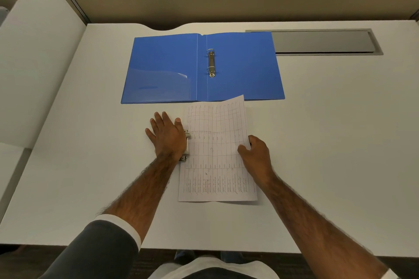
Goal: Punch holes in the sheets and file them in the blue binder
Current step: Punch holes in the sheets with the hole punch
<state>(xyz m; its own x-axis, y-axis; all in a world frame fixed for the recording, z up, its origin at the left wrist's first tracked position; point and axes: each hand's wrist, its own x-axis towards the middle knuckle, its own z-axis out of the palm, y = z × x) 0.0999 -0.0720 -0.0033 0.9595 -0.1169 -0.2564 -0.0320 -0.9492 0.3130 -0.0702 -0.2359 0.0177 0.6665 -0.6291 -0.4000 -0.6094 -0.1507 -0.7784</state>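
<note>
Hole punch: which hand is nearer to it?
Left. The left hand lies flat on top of the hole punch; the right hand holds the sheets at their opposite edge, away from the punch.

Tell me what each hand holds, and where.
Right hand pinches the sheets at their right edge; left hand presses flat on the hole punch.

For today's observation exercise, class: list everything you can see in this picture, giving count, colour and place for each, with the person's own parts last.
Open blue plastic ring binder: one, blue, lying flat at the desk's far middle.
Metal ring mechanism: one, silver, on the binder's spine.
Printed paper sheets with a table grid: count unclear, white, near the binder's front edge.
Metal hole punch: one, silver, at the sheets' left edge, mostly hidden.
White desk: one, white.
Grey cable-tray cover: one, grey, far right.
Left hand: flat, pressing on the punch.
Right hand: gripping the sheets' right edge.
</note>
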